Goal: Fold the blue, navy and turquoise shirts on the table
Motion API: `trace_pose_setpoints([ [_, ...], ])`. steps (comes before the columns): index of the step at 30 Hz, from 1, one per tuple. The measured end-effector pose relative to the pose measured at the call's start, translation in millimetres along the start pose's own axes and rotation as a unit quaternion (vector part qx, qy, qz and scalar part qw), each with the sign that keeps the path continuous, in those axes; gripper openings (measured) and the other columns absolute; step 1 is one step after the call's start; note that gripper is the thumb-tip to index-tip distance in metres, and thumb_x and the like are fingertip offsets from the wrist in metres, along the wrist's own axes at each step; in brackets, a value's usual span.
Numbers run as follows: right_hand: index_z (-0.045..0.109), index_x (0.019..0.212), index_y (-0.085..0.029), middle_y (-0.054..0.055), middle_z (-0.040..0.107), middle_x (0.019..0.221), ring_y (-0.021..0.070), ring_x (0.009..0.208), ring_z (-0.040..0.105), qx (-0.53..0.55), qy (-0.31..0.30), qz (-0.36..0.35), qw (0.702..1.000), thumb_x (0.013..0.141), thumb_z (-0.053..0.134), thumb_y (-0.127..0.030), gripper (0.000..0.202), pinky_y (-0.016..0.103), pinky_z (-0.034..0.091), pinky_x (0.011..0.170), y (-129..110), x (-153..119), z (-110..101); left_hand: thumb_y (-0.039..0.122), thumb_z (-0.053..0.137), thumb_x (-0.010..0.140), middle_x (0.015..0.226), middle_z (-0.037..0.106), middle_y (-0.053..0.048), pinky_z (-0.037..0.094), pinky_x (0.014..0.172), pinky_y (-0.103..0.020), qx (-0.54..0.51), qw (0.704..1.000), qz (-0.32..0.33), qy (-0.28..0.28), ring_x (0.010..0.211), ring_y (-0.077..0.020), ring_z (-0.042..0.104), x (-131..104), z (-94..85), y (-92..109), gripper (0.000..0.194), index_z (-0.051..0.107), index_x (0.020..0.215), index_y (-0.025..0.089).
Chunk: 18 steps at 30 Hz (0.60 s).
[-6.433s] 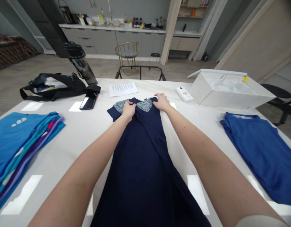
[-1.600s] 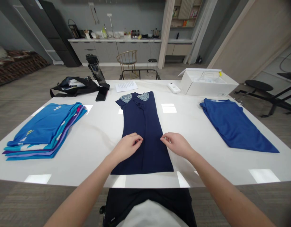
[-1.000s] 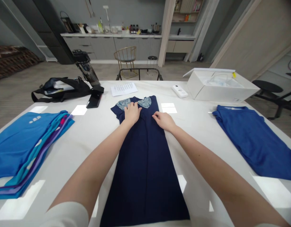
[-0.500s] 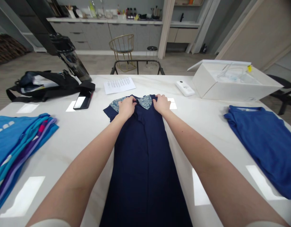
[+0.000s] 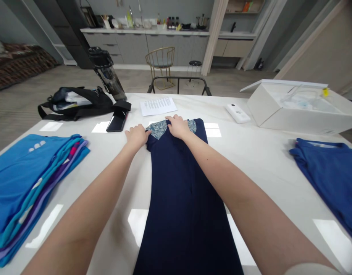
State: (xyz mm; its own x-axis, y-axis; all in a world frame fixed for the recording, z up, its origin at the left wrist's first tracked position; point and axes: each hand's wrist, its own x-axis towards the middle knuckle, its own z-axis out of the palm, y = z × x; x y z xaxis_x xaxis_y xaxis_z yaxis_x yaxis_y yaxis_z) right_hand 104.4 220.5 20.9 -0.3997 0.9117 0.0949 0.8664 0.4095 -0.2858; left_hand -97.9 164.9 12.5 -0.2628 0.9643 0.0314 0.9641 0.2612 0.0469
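Observation:
A dark navy dress (image 5: 190, 198) with blue-grey paisley shoulder panels lies lengthwise on the table, its neckline at the far end and its hem out of view. At the left shoulder, my left hand (image 5: 136, 136) is closed on the edge of the short sleeve. My right hand (image 5: 178, 126) rests on the neckline between the two paisley panels, fingers apart and pressing on the cloth, covering part of it. The right side of the dress is folded inward, with a straight edge and no sleeve sticking out there.
Folded blue and purple clothes (image 5: 35, 168) are stacked at left, and a folded blue garment (image 5: 330, 172) lies at right. Along the far side are a black bag (image 5: 78, 102), bottle (image 5: 110, 76), phone (image 5: 117, 120), printed paper (image 5: 158, 106), white device (image 5: 237, 113) and open white box (image 5: 299, 114).
My left hand has moved from the neckline out to the left sleeve. My right hand has shifted inward from the right shoulder to the neckline. The view has turned slightly left.

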Motion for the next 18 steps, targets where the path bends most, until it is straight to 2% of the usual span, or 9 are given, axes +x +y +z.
trace_pose_setpoints([
  [3,0.053,0.145,-0.030,0.017,0.053,0.140,0.0365,0.127,0.049,-0.018,-0.015,0.039,0.999,0.102,0.047,-0.028,0.044,0.062,0.039,0.102,-5.3,11.8,7.0,0.054,0.053,0.092,0.112,0.072,-0.021,0.043,0.097,-0.056,-0.036,0.999,-0.008,-0.036,0.113,-0.0407,0.061,2.1,-1.8,-14.6,0.040,0.070,0.098,0.018],
  [6,0.062,0.132,-0.028,0.016,0.057,0.134,0.0356,0.124,0.051,-0.024,-0.020,0.034,0.999,0.102,0.049,-0.031,0.033,0.062,0.040,0.101,-2.2,17.4,9.4,0.050,0.057,0.089,0.091,0.074,-0.013,0.047,0.089,-0.045,-0.151,0.988,0.000,-0.028,0.097,-0.0324,0.065,0.0,-9.3,-24.2,0.034,0.069,0.081,0.020],
  [8,0.065,0.123,-0.025,0.015,0.061,0.129,0.0344,0.121,0.052,-0.023,-0.004,0.020,1.000,0.101,0.051,-0.030,0.026,0.060,0.040,0.100,0.6,18.5,8.2,0.049,0.060,0.087,0.074,0.068,-0.006,0.047,0.078,-0.036,-0.274,0.961,0.022,0.008,0.082,-0.0245,0.064,-3.2,-18.8,-23.1,0.033,0.065,0.073,0.020],
  [9,0.066,0.119,-0.024,0.014,0.062,0.126,0.0339,0.120,0.053,-0.019,0.008,0.013,1.000,0.101,0.051,-0.029,0.024,0.059,0.040,0.100,2.0,18.5,6.5,0.049,0.061,0.086,0.069,0.065,-0.004,0.047,0.073,-0.032,-0.341,0.939,0.036,0.027,0.075,-0.0211,0.061,-5.1,-25.4,-19.1,0.033,0.063,0.070,0.020],
  [11,0.065,0.114,-0.023,0.013,0.064,0.122,0.0325,0.117,0.054,0.003,0.042,0.007,0.999,0.100,0.051,-0.028,0.021,0.055,0.041,0.099,6.3,17.6,1.0,0.049,0.064,0.085,0.065,0.060,-0.001,0.045,0.065,-0.027,-0.470,0.880,0.059,0.045,0.067,-0.0160,0.057,-9.7,-41.7,-3.0,0.034,0.060,0.070,0.019],
  [13,0.065,0.113,-0.023,0.012,0.066,0.118,0.0300,0.112,0.056,0.044,0.081,0.013,0.996,0.100,0.051,-0.030,0.020,0.049,0.043,0.096,15.2,15.3,-6.8,0.048,0.066,0.086,0.067,0.060,0.001,0.046,0.063,-0.025,-0.573,0.815,0.077,0.023,0.065,-0.0134,0.057,-15.4,-59.6,22.5,0.033,0.059,0.074,0.018],
  [16,0.066,0.113,-0.023,0.008,0.069,0.109,0.0248,0.102,0.061,0.106,0.123,0.025,0.986,0.096,0.056,-0.034,0.023,0.038,0.046,0.090,42.9,6.8,-19.4,0.050,0.065,0.089,0.079,0.065,-0.001,0.052,0.069,-0.026,-0.653,0.746,0.118,-0.058,0.070,-0.0127,0.063,-23.9,-77.6,67.2,0.032,0.059,0.085,0.018],
  [18,0.068,0.113,-0.020,0.007,0.071,0.102,0.0221,0.094,0.064,0.138,0.132,0.073,0.979,0.093,0.059,-0.033,0.026,0.033,0.047,0.084,69.1,-4.0,-26.2,0.049,0.061,0.093,0.090,0.069,-0.004,0.054,0.075,-0.029,-0.665,0.718,0.152,-0.136,0.077,-0.0140,0.067,-26.3,-76.5,91.2,0.030,0.061,0.093,0.018],
])
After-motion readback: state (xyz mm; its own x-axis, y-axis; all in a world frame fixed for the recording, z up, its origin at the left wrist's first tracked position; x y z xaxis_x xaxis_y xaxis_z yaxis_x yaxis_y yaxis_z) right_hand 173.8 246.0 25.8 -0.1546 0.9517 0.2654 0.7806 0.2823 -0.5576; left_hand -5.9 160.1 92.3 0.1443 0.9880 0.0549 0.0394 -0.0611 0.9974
